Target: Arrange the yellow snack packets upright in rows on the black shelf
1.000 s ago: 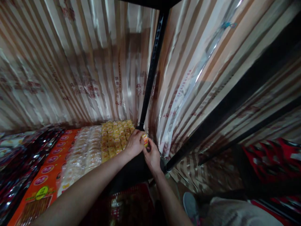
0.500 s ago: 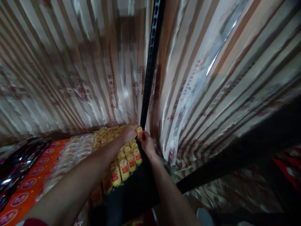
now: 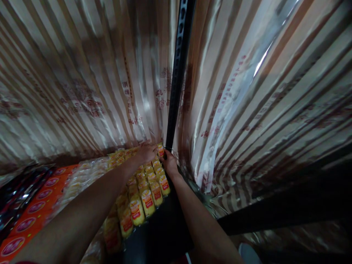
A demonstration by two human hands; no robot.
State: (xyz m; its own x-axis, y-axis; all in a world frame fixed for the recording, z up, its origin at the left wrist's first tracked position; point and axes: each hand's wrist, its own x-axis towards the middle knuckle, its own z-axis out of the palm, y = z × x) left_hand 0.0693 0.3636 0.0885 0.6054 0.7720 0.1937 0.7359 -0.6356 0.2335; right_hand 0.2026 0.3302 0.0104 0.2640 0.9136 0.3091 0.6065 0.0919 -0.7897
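Observation:
Rows of yellow wrapped snack cakes (image 3: 147, 200) with red labels stand packed on a black shelf (image 3: 162, 223). At the far end of the right-hand row, by the post, one wrapped snack cake (image 3: 160, 149) sits between my hands. My right hand (image 3: 169, 163) is closed at its right side, thumb and fingers against the wrapper; the fingertips are partly hidden. Over the tops of the far cakes lies my left hand (image 3: 147, 153), fingers stretched out toward that same cake and nothing visible in its grasp.
A black perforated post (image 3: 176, 77) rises at the shelf's back corner. Pleated plastic sheeting (image 3: 123, 66) with red print hangs behind and to the right. Left of the cakes are clear-wrapped packs (image 3: 88, 172), orange packs (image 3: 41, 205) and dark shiny packs (image 3: 19, 194).
The cake held between both hands has shifted slightly left and back against the row end. My left hand has drawn left off it with fingers spreading; the view has tilted a little.

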